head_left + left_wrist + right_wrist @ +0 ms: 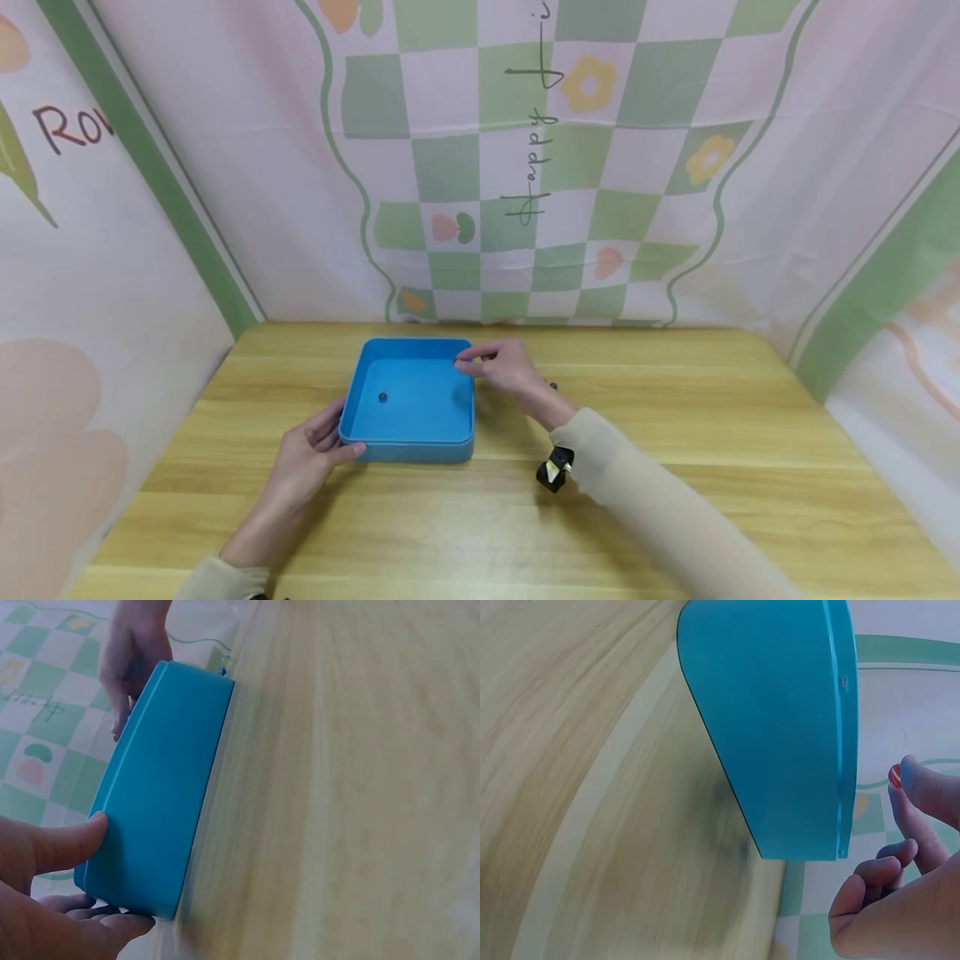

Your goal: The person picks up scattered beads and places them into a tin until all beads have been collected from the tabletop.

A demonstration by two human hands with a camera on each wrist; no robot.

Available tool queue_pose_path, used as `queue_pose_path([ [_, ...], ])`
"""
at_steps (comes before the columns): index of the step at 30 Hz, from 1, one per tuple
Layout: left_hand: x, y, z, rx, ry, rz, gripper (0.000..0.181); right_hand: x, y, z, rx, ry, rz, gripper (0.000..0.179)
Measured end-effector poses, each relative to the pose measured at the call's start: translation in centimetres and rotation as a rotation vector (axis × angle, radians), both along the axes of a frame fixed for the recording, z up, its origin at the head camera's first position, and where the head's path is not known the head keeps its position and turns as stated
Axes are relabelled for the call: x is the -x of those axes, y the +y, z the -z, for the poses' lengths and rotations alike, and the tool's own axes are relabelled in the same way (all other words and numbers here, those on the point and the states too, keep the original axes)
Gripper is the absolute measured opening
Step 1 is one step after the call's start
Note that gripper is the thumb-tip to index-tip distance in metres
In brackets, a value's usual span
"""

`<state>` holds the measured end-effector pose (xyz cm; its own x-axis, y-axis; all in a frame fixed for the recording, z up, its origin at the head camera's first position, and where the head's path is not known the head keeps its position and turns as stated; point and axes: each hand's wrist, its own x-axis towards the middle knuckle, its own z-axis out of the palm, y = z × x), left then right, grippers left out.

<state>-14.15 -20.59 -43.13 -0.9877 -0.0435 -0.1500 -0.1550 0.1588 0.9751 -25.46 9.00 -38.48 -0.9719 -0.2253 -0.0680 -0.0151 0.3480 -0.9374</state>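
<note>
- At left of blue box [408, 452], gripping it with left hand [303, 458], likely for steadiness.
- At right, pinching red bead [895, 776] with right hand [507, 368], probably because tiny.

The wood-grain table [420, 527] bears a blue box [420, 452] and a small dark object [553, 386].

On the back cloth [517, 167], in the upper middle of the head view, the word "Happy" [531, 162] stands sideways, to be read from bottom to top. Above it comes a letter like "T", then a mark cut by the frame. On the left cloth [90, 275], at upper left, "Ro" [63, 127] is readable, with an incomplete third letter. In the left wrist view, the script [34, 706] at left is blurred.
</note>
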Motion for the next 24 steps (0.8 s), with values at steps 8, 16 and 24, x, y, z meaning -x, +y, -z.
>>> queue_pose_path([
  [8,-0.1,-0.1,0.0,0.004,-0.001,0.005,0.078,0.1,-1.1,0.1,-0.029,0.021,0.009,0.018],
  [16,-0.1,-0.1,0.0,-0.004,0.01,0.007,0.079,0.1,-1.8,0.2,-0.029,0.021,0.013,0.016],
  [24,-0.1,-0.1,0.1,-0.006,0.019,0.011,0.079,0.3,-2.2,0.5,-0.053,0.027,0.028,0.015],
])
